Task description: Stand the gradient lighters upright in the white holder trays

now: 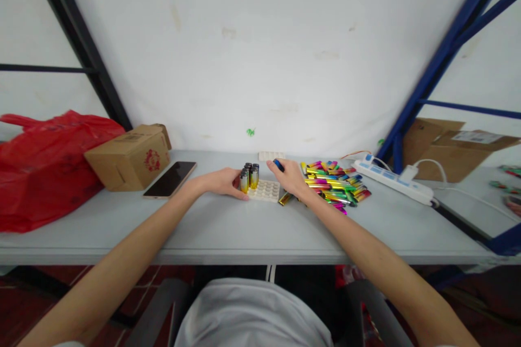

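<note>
A pale holed tray (266,191) lies on the table in front of me, with several yellow-and-silver lighters (249,176) with dark tops upright in its left part. My left hand (225,181) curls round the tray's left end, thumb at the front corner and fingers partly hidden behind the lighters. Above the tray's right side, my right hand (290,176) is closed on a lighter (279,165) whose dark blue end sticks out past the fingers. Just right of that hand spreads a loose pile of shiny multicoloured lighters (334,184); one gold lighter (285,199) lies by the tray.
Another pale tray (271,155) sits against the wall. To the left are a phone (171,179), a cardboard box (128,157) and a red plastic bag (52,168). A white power strip (393,181) with cables lies right of the pile, near an open carton (443,149) behind blue posts.
</note>
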A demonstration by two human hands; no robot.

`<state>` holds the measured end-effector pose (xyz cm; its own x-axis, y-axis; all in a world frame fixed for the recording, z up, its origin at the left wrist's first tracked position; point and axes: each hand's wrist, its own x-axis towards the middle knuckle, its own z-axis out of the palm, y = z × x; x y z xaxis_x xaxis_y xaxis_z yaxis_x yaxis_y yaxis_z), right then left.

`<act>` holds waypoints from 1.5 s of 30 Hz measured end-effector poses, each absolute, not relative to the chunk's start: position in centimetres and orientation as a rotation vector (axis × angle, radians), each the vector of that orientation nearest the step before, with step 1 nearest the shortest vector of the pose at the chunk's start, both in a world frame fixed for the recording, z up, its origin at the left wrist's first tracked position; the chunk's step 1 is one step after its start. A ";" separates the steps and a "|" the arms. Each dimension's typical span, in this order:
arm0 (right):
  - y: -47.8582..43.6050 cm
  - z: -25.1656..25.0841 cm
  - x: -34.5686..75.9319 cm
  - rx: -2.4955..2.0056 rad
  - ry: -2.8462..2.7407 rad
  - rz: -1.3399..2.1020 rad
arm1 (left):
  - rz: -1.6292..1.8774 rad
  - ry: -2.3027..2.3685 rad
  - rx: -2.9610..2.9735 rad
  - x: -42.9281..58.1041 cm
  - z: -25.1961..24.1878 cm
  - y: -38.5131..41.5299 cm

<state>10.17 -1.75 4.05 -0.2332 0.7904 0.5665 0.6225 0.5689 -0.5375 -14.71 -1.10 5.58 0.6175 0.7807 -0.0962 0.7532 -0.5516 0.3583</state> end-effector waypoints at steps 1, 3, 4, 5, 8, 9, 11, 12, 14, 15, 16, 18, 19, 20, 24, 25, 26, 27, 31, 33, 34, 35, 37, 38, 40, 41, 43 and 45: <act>-1.7 4.0 10.2 -1.141 -1.958 0.251 | 0.105 1.232 2.482 -14.7 5.6 -1.2; -1.6 3.8 10.2 -1.150 -1.976 0.244 | 0.097 1.254 2.487 -14.6 5.7 -1.2; -1.5 3.8 10.2 -1.154 -1.984 0.234 | 0.090 1.267 2.488 -14.6 5.7 -1.3; -1.5 3.7 10.2 -1.157 -1.991 0.224 | 0.084 1.275 2.488 -14.5 5.7 -1.3; -1.5 3.7 10.1 -1.175 -2.006 0.206 | 0.087 1.263 2.489 -14.5 5.7 -1.3; -1.5 3.7 10.1 -1.183 -2.008 0.203 | 0.090 1.256 2.491 -14.5 5.7 -1.3; -1.6 3.7 10.1 -1.194 -2.010 0.205 | 0.084 1.256 2.493 -14.6 5.7 -1.2; -1.7 3.7 10.0 -1.198 -2.012 0.213 | 0.078 1.261 2.494 -14.6 5.7 -1.2; -1.9 3.8 10.1 -1.191 -2.028 0.255 | 0.069 1.272 2.492 -14.6 5.7 -1.2; -1.9 3.8 10.1 -1.170 -2.052 0.281 | 0.068 1.274 2.491 -14.6 5.7 -1.3; -2.0 3.8 10.1 -1.138 -2.087 0.298 | 0.070 1.272 2.491 -14.6 5.7 -1.3; -2.0 3.9 10.2 -1.044 -2.174 0.280 | 0.074 1.269 2.492 -14.5 5.8 -1.4; -1.9 3.9 10.2 -0.992 -2.215 0.247 | 0.078 1.270 2.492 -14.5 5.8 -1.4; -1.9 3.9 10.2 -0.947 -2.249 0.206 | 0.080 1.274 2.493 -14.5 5.9 -1.5; -2.0 3.9 10.1 -0.884 -2.277 0.142 | 0.097 1.281 2.488 -14.5 6.0 -1.6; -2.1 4.0 10.0 -0.889 -2.263 0.170 | 0.101 1.278 2.484 -14.5 6.0 -1.6; -2.3 4.0 9.9 -0.893 -2.244 0.208 | 0.106 1.279 2.480 -14.5 6.0 -1.6; -2.4 4.0 9.8 -0.894 -2.230 0.251 | 0.109 1.281 2.478 -14.5 6.0 -1.6; -2.7 4.0 9.6 -0.894 -2.234 0.379 | 0.114 1.282 2.484 -14.5 5.9 -1.5; -2.6 3.9 9.5 -0.891 -2.259 0.392 | 0.113 1.277 2.491 -14.5 5.9 -1.5; -2.6 3.8 9.5 -0.883 -2.271 0.387 | 0.112 1.274 2.495 -14.5 5.9 -1.5; -2.5 3.7 9.5 -0.871 -2.284 0.378 | 0.111 1.270 2.499 -14.5 5.9 -1.5; -2.5 3.6 9.5 -0.849 -2.315 0.351 | 0.111 1.272 2.503 -14.5 5.9 -1.5; -2.5 3.6 9.4 -0.840 -2.332 0.331 | 0.110 1.275 2.503 -14.5 5.9 -1.5; -2.5 3.6 9.3 -0.826 -2.378 0.262 | 0.114 1.280 2.500 -14.5 5.8 -1.4; -2.5 3.6 9.2 -0.832 -2.399 0.219 | 0.115 1.283 2.499 -14.5 5.8 -1.5; -2.6 3.7 8.9 -0.889 -2.426 0.137 | 0.114 1.286 2.497 -14.4 5.9 -1.6; -2.7 3.9 8.8 -0.977 -2.437 0.102 | 0.104 1.290 2.492 -14.4 6.1 -1.7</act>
<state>8.82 -2.68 3.87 -0.6121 0.6640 0.4295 0.6259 0.7387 -0.2501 -14.36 -1.72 6.12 0.5868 0.8052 -0.0862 0.7808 -0.5343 0.3238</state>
